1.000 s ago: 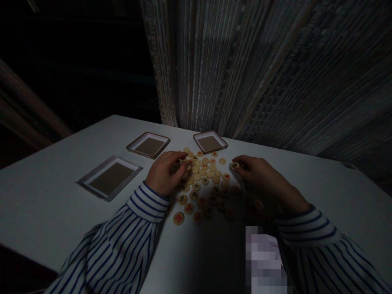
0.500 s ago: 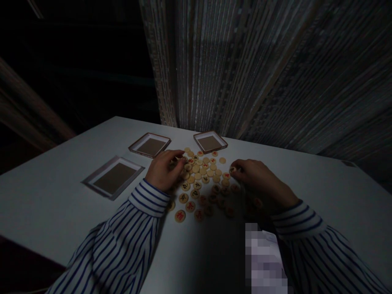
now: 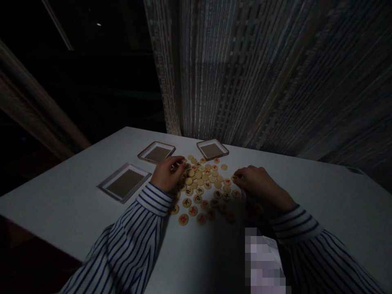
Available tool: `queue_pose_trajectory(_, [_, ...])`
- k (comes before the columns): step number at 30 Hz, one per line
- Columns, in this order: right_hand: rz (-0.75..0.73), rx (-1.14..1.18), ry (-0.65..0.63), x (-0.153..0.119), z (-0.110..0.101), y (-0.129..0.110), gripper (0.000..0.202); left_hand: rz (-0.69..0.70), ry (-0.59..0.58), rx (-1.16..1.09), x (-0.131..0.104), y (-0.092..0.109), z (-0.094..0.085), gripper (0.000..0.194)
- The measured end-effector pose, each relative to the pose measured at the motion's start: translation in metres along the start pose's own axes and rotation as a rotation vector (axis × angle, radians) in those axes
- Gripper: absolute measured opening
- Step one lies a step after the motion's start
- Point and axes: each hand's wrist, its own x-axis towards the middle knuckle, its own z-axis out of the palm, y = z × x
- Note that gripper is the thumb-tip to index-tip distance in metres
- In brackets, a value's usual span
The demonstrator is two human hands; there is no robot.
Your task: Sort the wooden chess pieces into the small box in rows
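Round wooden pieces [image 3: 199, 175] with red or black characters, some showing plain faces, lie scattered over the middle of the white table [image 3: 70, 192]. At their left edge is my left hand [image 3: 168, 173], thumb and fingers pinched on a piece, little of which shows. My right hand [image 3: 260, 185] holds another piece [image 3: 234, 178] between thumb and fingertips at the right side of the spread. Shadow darkens the pieces nearest my right wrist.
Three shallow square trays stand beyond and left of the pieces: one at the back [image 3: 212, 149], one at back left [image 3: 156, 152], one nearer left [image 3: 124, 183]. A striped curtain [image 3: 208, 81] hangs behind the table. A blurred pale object [image 3: 266, 261] is at the front.
The view has shifted, so the table and trays sit slightly lower and farther right. Both hands stay near the same pieces, and my right fingers still pinch a piece.
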Motion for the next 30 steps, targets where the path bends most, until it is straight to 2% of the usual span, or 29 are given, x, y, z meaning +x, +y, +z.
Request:
queue_pose_trajectory(4, [0.017,0.007,0.005,-0.003,-0.003,0.000,0.035,-0.054,-0.017,-0.040,0.002,0.001,0.000,0.031])
queue_pose_trajectory(8, [-0.019,0.084,0.118,-0.010,-0.015,-0.004,0.039,-0.135,-0.102,-0.112,0.019,0.004,-0.002,0.033])
queue_pose_trajectory(10, [-0.023,0.150,0.175,-0.013,-0.022,-0.011,0.037,-0.092,-0.177,-0.121,0.029,0.007,-0.003,0.030])
queue_pose_trajectory(13, [-0.083,0.214,0.172,-0.012,-0.032,-0.027,0.036,-0.059,-0.208,-0.135,0.036,0.009,-0.004,0.026])
queue_pose_trajectory(16, [-0.162,0.184,0.146,-0.004,-0.036,-0.045,0.036,-0.013,-0.266,-0.115,0.028,0.008,-0.004,0.022])
queue_pose_trajectory(21, [-0.301,0.091,0.133,0.010,-0.032,-0.066,0.030,0.160,-0.477,0.028,0.011,-0.002,-0.008,0.017])
queue_pose_trajectory(26, [-0.382,0.056,0.187,0.011,-0.025,-0.073,0.024,0.224,-0.594,0.134,0.011,-0.006,-0.010,0.029])
queue_pose_trajectory(30, [-0.391,0.064,0.214,0.011,-0.021,-0.071,0.021,0.261,-0.640,0.172,0.010,-0.004,-0.006,0.029])
